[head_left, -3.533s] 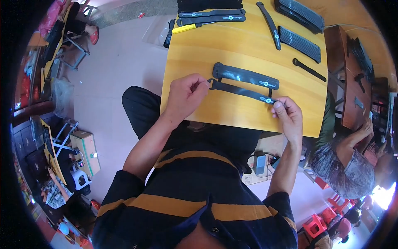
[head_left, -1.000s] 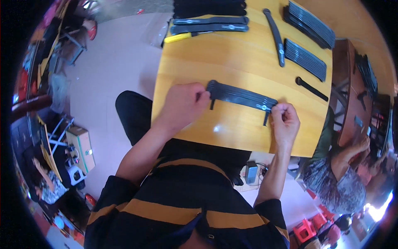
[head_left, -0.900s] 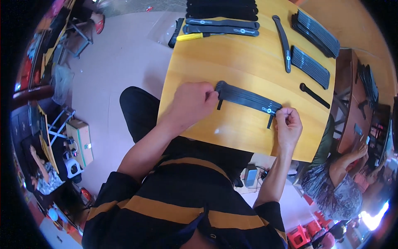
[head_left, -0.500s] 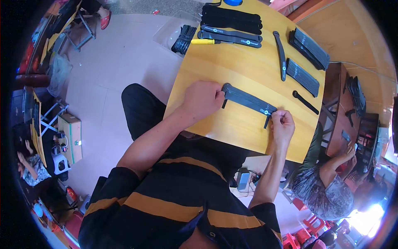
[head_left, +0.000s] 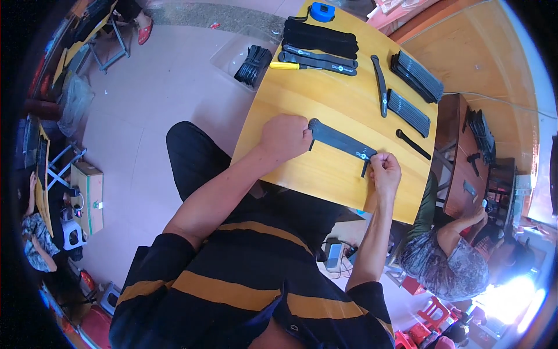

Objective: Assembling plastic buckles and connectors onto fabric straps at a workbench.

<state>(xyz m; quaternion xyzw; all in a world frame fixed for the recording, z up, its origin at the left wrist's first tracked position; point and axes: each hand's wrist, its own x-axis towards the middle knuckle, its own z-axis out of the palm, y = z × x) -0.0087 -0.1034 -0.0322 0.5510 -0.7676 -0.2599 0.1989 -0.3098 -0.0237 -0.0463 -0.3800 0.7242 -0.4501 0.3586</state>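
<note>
A stack of black straps (head_left: 340,139) with a round left end and a small printed mark near the right end lies across the wooden table (head_left: 302,168). Closed in a fist, my left hand (head_left: 285,138) grips the stack's left end. My right hand (head_left: 386,174) pinches the right end between thumb and fingers. Narrow black strips (head_left: 364,168) stick out below the stack near each hand; how they pass under it is hidden.
Farther back lie black straps (head_left: 319,38), a yellow-handled tool (head_left: 285,66) and a blue tape measure (head_left: 322,11). Strap stacks (head_left: 408,111), a single strap (head_left: 379,86) and a short black strap (head_left: 413,145) are at right. Another person (head_left: 447,256) sits beyond the right edge.
The view has shifted, so the table and its things appear farther left. Both hands keep their hold on the stack's ends, and the right hand appears slightly farther left.
</note>
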